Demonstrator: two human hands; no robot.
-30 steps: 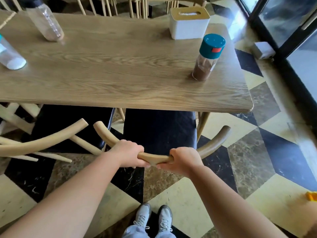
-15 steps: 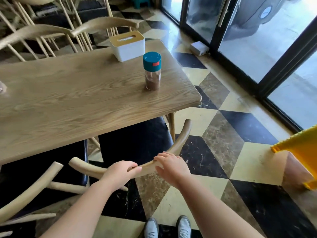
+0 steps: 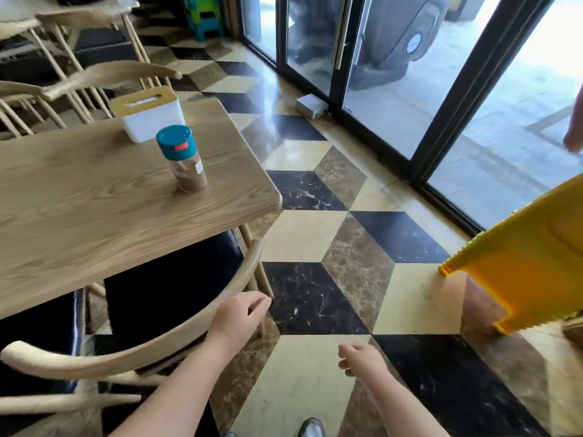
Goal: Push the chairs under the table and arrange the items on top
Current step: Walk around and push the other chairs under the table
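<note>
A pale wooden chair (image 3: 176, 334) with a curved backrest and black seat stands tucked under the wooden table (image 3: 94, 222). My left hand (image 3: 239, 315) hovers just past the backrest's right part, fingers loosely curled, holding nothing. My right hand (image 3: 359, 357) hangs over the floor to the right, away from the chair, fingers apart and empty. On the table stand a teal-capped spice jar (image 3: 183, 159) with brown powder and a white tissue box (image 3: 148, 116) with a wooden lid near the far corner.
A second chair (image 3: 34, 402) is at the lower left. More chairs (image 3: 94, 80) stand beyond the table. A yellow plastic object (image 3: 520, 260) sits on the right. Glass sliding doors (image 3: 394, 74) line the back right. Checkered floor (image 3: 315, 231) stretches between. Another person's hand (image 3: 574, 137) shows at the right edge.
Both hands have let go of the chair backrest; the right hand moved off to the right. The view has swung right, away from the table's left side.
</note>
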